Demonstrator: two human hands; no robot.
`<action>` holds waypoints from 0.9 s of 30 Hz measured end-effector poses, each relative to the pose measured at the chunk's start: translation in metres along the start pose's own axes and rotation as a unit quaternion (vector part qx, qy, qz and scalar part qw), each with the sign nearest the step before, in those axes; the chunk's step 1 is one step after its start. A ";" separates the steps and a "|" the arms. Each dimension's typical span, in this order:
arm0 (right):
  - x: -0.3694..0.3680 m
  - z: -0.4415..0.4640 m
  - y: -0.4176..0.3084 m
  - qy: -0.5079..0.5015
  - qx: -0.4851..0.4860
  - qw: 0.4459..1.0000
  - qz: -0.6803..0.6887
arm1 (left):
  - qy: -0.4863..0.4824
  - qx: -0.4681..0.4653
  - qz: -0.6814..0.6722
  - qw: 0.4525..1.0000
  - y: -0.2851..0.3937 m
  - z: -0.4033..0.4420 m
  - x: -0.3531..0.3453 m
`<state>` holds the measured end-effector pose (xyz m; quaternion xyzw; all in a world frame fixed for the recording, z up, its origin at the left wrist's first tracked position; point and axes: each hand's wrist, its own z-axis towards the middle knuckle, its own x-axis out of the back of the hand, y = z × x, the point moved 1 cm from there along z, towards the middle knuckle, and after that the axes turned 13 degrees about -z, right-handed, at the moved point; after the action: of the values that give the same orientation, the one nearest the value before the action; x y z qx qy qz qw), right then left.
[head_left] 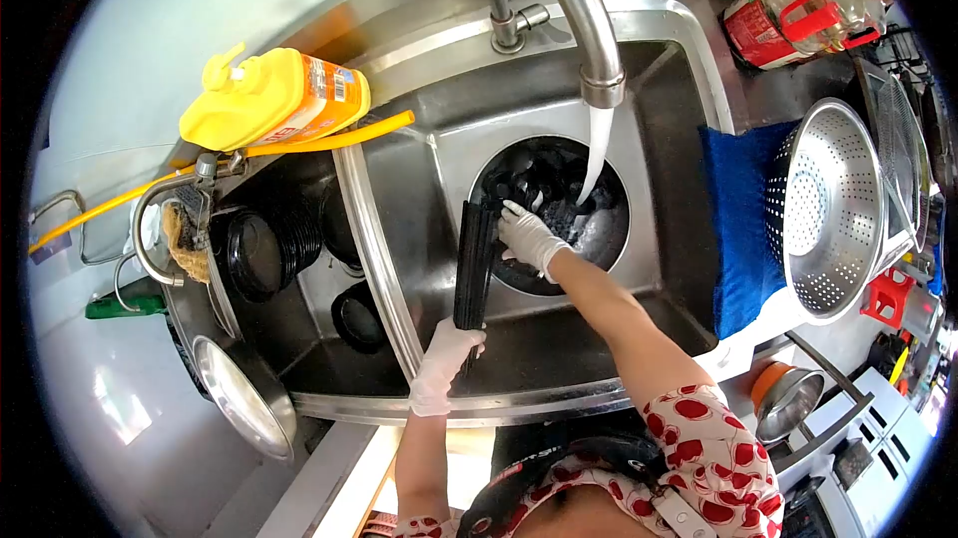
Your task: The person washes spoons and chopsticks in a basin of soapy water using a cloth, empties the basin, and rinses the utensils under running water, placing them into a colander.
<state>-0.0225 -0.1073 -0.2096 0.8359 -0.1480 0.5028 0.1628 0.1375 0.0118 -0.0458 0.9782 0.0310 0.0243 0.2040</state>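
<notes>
A bundle of black chopsticks (474, 264) is held slantwise over the left part of the big sink basin (659, 269). My left hand (447, 358), in a white glove, is closed around the bundle's lower end. My gloved right hand (531, 239) is at its upper end, fingers curled against the side of the sticks. Beneath my right hand stands a round metal bowl (621, 249) of water with dark, shiny utensils inside, too blurred to name for certain. Water runs into it from the faucet (602, 79).
Left, a smaller sink holds a stack of black plates (261, 254) and a black bowl (357, 318). A yellow jug (264, 99) and yellow hose (384, 127) sit by the divider (371, 239). Right, a colander (833, 209) rests by a blue cloth (743, 229).
</notes>
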 end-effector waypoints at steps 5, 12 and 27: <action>-0.019 -0.032 0.017 0.023 -0.008 1.000 0.009 | 0.017 0.024 0.042 0.999 -0.011 0.026 -0.004; -0.031 -0.077 0.032 0.066 -0.011 0.997 0.046 | 0.042 0.024 0.108 0.993 0.001 0.025 -0.023; -0.027 -0.084 0.026 0.016 -0.049 0.997 0.062 | 0.092 -0.065 0.249 0.962 -0.041 0.122 -0.061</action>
<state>-0.1124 -0.0933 -0.1936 0.8079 -0.2210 0.5176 0.1747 0.0822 -0.0036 -0.1761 0.9333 -0.1966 0.1659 0.2506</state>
